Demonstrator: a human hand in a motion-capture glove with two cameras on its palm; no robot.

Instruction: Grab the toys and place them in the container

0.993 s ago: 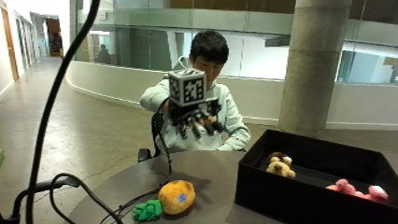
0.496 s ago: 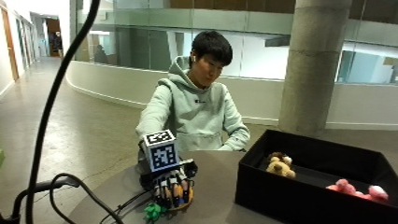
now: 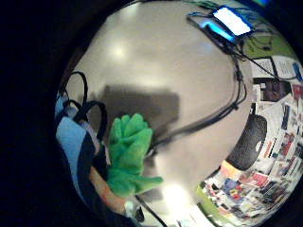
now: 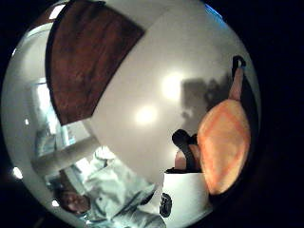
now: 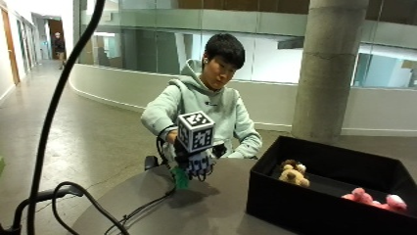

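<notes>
So, gloved right hand [image 5: 194, 164] is curled round orange toy [image 4: 223, 145], green toy [image 5: 180, 177] dangling with it, lifted clear of surface [image 5: 196, 210]. Brown plush [image 5: 292, 173] and pink plush [image 5: 371, 199] already sat in container [image 5: 306, 213]. Drop-off still left, looks like.

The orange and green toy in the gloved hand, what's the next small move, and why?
Probably carry it sideways over the black container. The gloved right hand grips the orange and green toy clear above the table, while the container holds a brown plush and a pink toy.
</notes>
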